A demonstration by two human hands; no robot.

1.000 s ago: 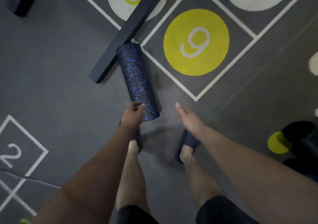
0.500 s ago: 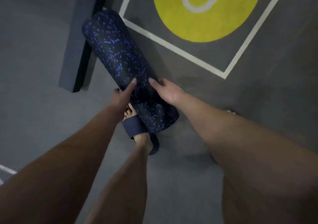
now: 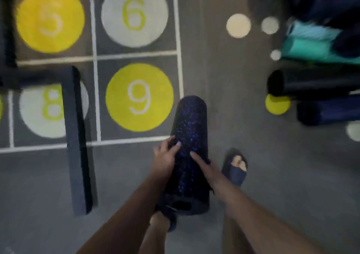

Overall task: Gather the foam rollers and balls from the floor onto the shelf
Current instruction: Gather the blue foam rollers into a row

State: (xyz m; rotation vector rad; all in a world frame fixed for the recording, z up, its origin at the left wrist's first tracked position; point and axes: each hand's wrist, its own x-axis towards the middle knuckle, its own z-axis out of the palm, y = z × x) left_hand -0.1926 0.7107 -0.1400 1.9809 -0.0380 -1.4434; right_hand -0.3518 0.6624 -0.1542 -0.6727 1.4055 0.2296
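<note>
- The stored rolls at two to three o'clock run off the right edge, smeared by motion blur; their count is unclear.
- The foam roller hides the left foot and both palms.
- The dark beam at nine o'clock covers part of the floor's 8 circle.

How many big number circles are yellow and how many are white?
Yellow number circles: 2, the 5 and the 9
White number circles: 2, the 6 and the 8, partly covered by a dark pad
Total: 4
</note>
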